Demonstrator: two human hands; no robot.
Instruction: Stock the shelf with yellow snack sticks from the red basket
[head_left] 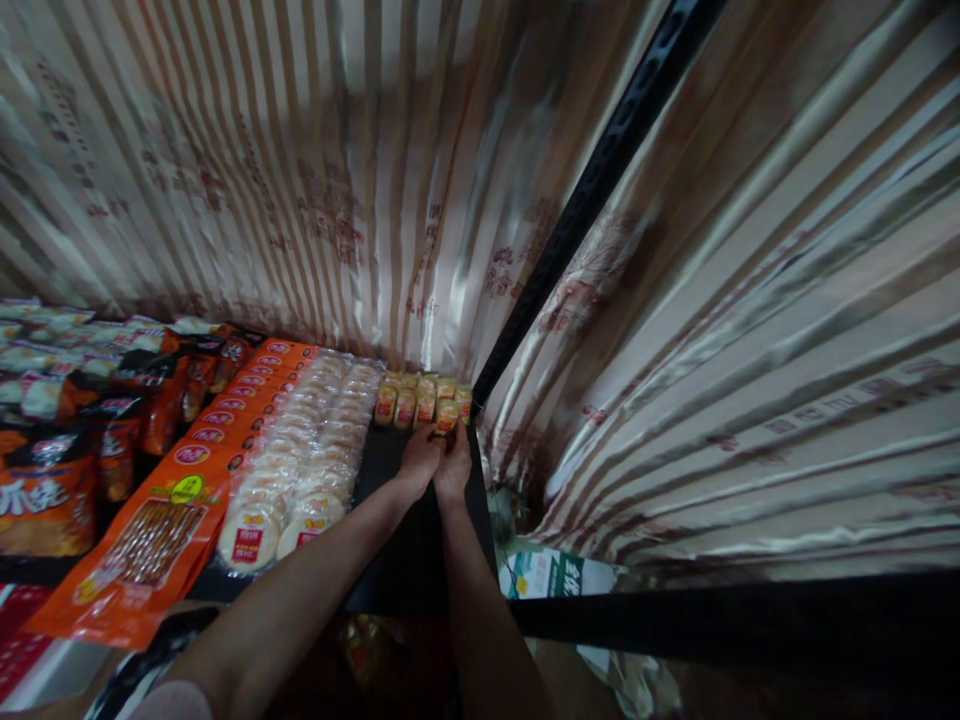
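Note:
Both my arms reach forward over a black shelf (409, 560). My left hand (418, 458) and my right hand (453, 466) meet near the shelf's back, fingers closed together on a small yellow and red snack pack (444, 424). It sits at the front of a short row of the same small packs (409, 400) against the striped curtain. Left of my hands lie rows of round rice crackers in clear wrap (304, 455).
Orange snack bags (187, 470) run in a row further left, with dark orange and black bags (52, 480) beyond. A striped curtain (315, 180) hangs behind and to the right. A black upright post (592, 190) rises at the shelf corner. A green and white carton (551, 575) lies below.

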